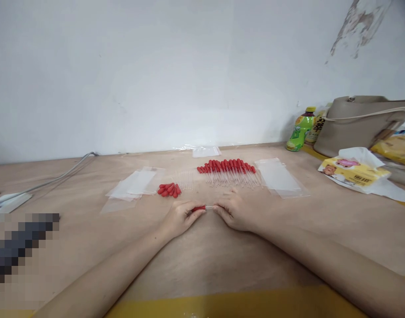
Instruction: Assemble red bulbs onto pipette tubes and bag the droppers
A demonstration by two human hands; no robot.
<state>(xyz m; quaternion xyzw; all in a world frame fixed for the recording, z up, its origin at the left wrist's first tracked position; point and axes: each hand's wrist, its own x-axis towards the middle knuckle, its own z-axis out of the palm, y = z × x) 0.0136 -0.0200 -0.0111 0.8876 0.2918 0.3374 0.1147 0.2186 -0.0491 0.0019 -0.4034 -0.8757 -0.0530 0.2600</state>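
And here, low over the middle of the table (202, 260), the left hand (179, 218) pinches a red bulb (199, 208) between thumb and fingers; the right hand (237, 212) pinches a thin clear tube (209, 207), which bridges the short gap to the bulb; whether its end sits inside the bulb is too small to tell. Good form here would be bulb and tube in one straight line, the tube gripped close to the joint, pressure light and even, perhaps with a slight twist, since a sideways push could bend or snap the tube.

On to the count: one bulb and one tube in the hands; about nine loose red bulbs (169, 190) heaped beyond the left hand; roughly ten loose clear tubes (185, 179) just beside them, too faint for certainty; upwards of fifteen red-topped droppers (227, 166) in an overlapping row, exact number hidden; several flat plastic bags (136, 183) at left, another overlapping batch (278, 175) at right, neither countable; one green bottle (297, 132), one handbag (351, 123), one tissue pack (358, 172).
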